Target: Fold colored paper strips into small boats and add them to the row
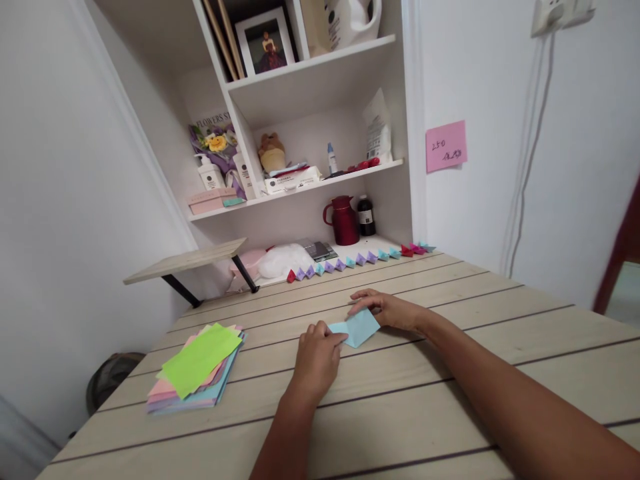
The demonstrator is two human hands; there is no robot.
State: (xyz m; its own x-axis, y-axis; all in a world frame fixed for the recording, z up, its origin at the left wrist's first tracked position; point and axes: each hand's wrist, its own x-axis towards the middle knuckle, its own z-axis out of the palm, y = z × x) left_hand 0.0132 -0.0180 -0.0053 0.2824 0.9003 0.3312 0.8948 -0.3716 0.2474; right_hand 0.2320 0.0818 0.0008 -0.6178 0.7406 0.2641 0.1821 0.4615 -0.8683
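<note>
A light blue sheet of paper, partly folded, lies on the wooden table between my hands. My left hand grips its left end, thumb on top and fingers curled. At the paper's upper right edge is my right hand, its fingers bent behind the sheet with the fingertips reaching left; whether they pinch the paper is partly hidden. Farther back, a row of small folded paper pieces in purple, blue and red runs along the table's back edge.
To the left lies a stack of coloured paper with a green sheet on top. A small raised shelf stands at the back left. Behind the table are a red jug, a dark bottle and white shelving.
</note>
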